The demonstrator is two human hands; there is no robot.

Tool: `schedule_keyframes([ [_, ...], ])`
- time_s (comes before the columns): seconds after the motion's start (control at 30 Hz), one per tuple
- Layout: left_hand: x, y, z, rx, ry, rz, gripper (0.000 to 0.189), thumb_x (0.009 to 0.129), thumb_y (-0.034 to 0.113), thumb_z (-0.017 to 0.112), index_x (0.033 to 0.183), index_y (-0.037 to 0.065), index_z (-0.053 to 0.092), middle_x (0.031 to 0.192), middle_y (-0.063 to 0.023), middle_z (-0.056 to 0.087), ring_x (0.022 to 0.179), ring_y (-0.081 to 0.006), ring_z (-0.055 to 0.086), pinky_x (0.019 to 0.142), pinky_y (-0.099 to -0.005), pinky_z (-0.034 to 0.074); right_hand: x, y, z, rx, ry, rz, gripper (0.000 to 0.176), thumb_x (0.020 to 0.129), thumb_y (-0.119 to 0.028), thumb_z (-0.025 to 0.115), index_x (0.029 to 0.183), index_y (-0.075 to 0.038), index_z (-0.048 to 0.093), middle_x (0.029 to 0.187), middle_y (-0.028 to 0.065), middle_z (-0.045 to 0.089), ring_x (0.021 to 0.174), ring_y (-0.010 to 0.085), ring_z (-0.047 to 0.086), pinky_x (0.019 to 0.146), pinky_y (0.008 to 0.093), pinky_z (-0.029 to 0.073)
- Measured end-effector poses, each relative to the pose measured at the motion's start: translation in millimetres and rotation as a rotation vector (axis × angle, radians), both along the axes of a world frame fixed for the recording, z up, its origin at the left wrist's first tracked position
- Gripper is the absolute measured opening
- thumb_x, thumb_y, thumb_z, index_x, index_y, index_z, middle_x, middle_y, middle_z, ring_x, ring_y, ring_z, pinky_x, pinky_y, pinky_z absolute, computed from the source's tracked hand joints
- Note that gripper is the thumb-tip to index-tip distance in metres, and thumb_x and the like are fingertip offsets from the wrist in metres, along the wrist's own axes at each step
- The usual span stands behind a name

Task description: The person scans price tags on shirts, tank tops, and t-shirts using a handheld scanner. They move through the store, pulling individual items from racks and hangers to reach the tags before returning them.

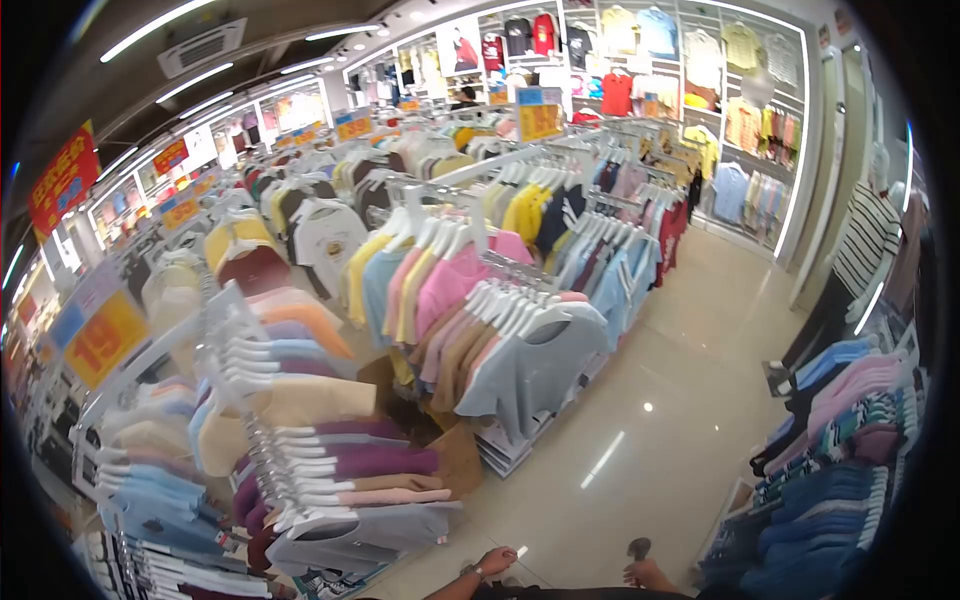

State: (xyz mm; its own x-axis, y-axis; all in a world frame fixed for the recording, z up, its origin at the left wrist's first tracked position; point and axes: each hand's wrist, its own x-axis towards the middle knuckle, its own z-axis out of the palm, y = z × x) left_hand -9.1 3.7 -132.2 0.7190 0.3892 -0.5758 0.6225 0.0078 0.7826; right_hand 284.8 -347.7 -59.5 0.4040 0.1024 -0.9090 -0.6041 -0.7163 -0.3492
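Clothes racks: packed with hung T-shirts, left and centre.
Floor: glossy pale tiles, between the racks.
Left hand: low at the frame's bottom, fingers curled; grip cannot be told.
Right hand: beside it, clasping the handle.
Dark handle: upright above the right hand.

On the middle rack a pale grey cotton T-shirt fronts a row of pink T-shirts and yellow T-shirts, all on white plastic hangers. At lower left the purple hanging shirts sit among beige and light blue ones, near an orange square price sign and, upper left, a red banner with yellow lettering. At right hangs a black-and-white striped shirt above blue shirts, over the cream glossy floor tiles, with a small dark grey object at the bottom edge.
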Motion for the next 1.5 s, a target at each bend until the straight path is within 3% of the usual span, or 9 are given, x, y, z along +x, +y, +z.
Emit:
schedule_keyframes([
  [0.17,33.3,23.3,20.5,0.232,0.154,-0.311,0.035,0.080,0.037,0.065,0.104,0.011,0.069,0.100,-0.0117,0.070,0.097,-0.0278,0.066,0.086,-0.0369,0.050,-52.4,-27.0,-44.9,0.009,0.030,0.232,0.024,0.090,-0.015,0.059,0.102,0.004,0.068,0.088,0.0176,0.069,0.076,0.0223,0.069,0.069,0.0359,0.055],
  [0.37,66.4,65.6,21.2,0.230,0.284,-0.263,0.031,0.077,0.030,0.064,0.100,0.010,0.070,0.102,-0.0122,0.070,0.099,-0.0281,0.065,0.089,-0.0369,0.050,-57.2,7.7,-11.9,-0.046,0.085,0.337,0.023,0.085,-0.016,0.065,0.095,0.004,0.069,0.084,0.0159,0.069,0.073,0.0223,0.069,0.064,0.0349,0.053],
  [0.47,79.7,91.7,4.7,0.077,0.372,-0.219,0.031,0.078,0.032,0.065,0.094,0.007,0.072,0.091,-0.0092,0.073,0.085,-0.0227,0.069,0.079,-0.0340,0.052,-34.7,17.0,-1.5,-0.039,0.082,0.314,0.023,0.082,-0.017,0.068,0.092,0.004,0.069,0.082,0.0151,0.069,0.072,0.0222,0.068,0.061,0.0344,0.052],
  [0.6,108.0,140.3,-30.4,0.574,0.133,-1.169,0.038,0.085,0.043,0.053,0.092,0.010,0.072,0.091,-0.0146,0.071,0.087,-0.0319,0.068,0.076,-0.0398,0.052,17.6,31.0,15.4,0.022,0.016,0.254,0.023,0.078,-0.017,0.072,0.087,0.004,0.069,0.080,0.0140,0.069,0.070,0.0222,0.068,0.058,0.0338,0.050],
  [0.77,191.4,177.6,-31.2,0.440,0.170,-1.224,0.040,0.088,0.046,0.047,0.103,0.015,0.069,0.095,-0.0187,0.069,0.091,-0.0362,0.066,0.078,-0.0409,0.051,125.3,85.6,71.5,-0.112,-0.006,0.051,0.020,0.075,-0.014,0.073,0.085,0.003,0.069,0.078,0.0120,0.069,0.068,0.0226,0.066,0.056,0.0330,0.048],
  [0.93,264.8,194.6,-21.0,0.387,-0.098,-1.212,0.044,0.086,0.047,0.055,0.092,0.005,0.069,0.090,-0.0202,0.069,0.085,-0.0361,0.067,0.075,-0.0448,0.050,217.3,105.0,72.9,0.089,-0.289,-0.325,0.030,0.078,-0.011,0.071,0.101,0.006,0.062,0.089,0.0152,0.068,0.080,0.0252,0.070,0.067,0.0333,0.054],
  [1.13,344.1,217.0,2.8,0.282,0.055,-1.225,0.048,0.087,0.048,0.053,0.091,0.003,0.068,0.087,-0.0210,0.067,0.084,-0.0372,0.066,0.075,-0.0449,0.049,252.7,98.6,30.5,0.117,-0.124,-0.669,0.019,0.074,-0.009,0.075,0.086,0.002,0.065,0.082,0.0146,0.067,0.071,0.0225,0.069,0.059,0.0321,0.050],
  [1.23,400.6,221.9,11.1,0.289,0.122,-1.154,0.050,0.088,0.049,0.052,0.090,0.002,0.067,0.085,-0.0214,0.067,0.083,-0.0377,0.066,0.074,-0.0450,0.048,269.9,80.6,30.3,-0.272,0.116,-0.224,0.028,0.080,-0.020,0.069,0.096,0.003,0.064,0.085,0.0151,0.067,0.080,0.0263,0.069,0.071,0.0355,0.054],
  [1.5,615.0,190.7,104.8,0.355,0.238,-0.836,0.055,0.090,0.052,0.050,0.088,-0.001,0.066,0.080,-0.0226,0.065,0.081,-0.0391,0.065,0.073,-0.0452,0.046,390.8,24.9,-11.4,-0.115,0.244,-0.061,0.024,0.081,-0.026,0.066,0.093,-0.005,0.069,0.087,0.0103,0.067,0.079,0.0232,0.065,0.071,0.0365,0.053],
])
